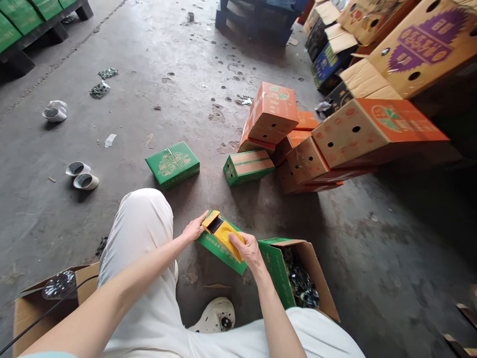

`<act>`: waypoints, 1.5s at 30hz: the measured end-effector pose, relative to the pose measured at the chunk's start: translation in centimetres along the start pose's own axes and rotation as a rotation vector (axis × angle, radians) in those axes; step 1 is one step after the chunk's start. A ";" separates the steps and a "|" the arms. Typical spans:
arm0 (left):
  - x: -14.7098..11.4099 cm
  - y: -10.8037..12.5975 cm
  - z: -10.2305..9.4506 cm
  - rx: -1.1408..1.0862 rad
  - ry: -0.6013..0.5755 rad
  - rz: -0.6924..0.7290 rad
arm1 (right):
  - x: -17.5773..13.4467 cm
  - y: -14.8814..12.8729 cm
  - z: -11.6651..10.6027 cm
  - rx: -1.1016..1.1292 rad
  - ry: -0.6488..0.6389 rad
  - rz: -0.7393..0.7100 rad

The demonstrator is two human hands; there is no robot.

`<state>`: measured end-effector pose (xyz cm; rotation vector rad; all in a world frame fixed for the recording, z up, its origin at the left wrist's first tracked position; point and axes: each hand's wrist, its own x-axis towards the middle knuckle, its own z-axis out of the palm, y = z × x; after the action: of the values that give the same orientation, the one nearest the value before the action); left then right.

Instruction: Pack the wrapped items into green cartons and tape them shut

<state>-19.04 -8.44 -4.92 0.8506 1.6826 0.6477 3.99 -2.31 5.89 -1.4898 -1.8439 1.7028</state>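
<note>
A small yellow box (227, 236) with a dark opening near its far end lies across my grasp; its exact kind is unclear. My right hand (248, 251) is closed round its near end, thumb on top. At the far left end, the fingers of my left hand (194, 229) close on its edge, partly hidden. Directly beneath is a green cardboard piece (214, 251) with printed characters; whether it joins a carton I cannot tell. To the right of my right hand stands an open green carton (276, 268) holding dark, shiny crumpled film (303, 283).
Two green boxes, one closed (173, 164) and one taped (249, 166), lie ahead. Stacked orange cartons (346, 134) rise at the right. An open brown carton (40, 318) is by my left leg. Tape cores (85, 181) and scraps litter the concrete floor (130, 114).
</note>
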 end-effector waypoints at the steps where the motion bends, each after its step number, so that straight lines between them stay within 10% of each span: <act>1: 0.0 0.0 0.0 -0.020 -0.003 0.014 | 0.8 0.7 0.2 -0.018 -0.031 -0.006; 10: -0.1 2.5 -2.2 -0.077 0.151 -0.108 | 0.9 3.9 -1.0 0.068 -0.168 0.014; 16: -1.6 4.6 -3.0 -0.574 -0.288 -0.396 | 0.6 3.4 -1.3 0.072 -0.195 0.053; 28: -0.9 4.7 -2.9 -0.685 -0.178 -0.433 | 1.8 0.9 -0.7 0.141 -0.398 0.258; 45: -1.3 5.7 -1.8 -0.756 -0.439 -0.443 | 1.3 2.6 -1.6 -0.046 -0.248 0.005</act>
<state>-19.39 -6.07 0.77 0.0551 1.0406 0.6542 5.90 -0.80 3.63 -1.3518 -2.0131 1.9360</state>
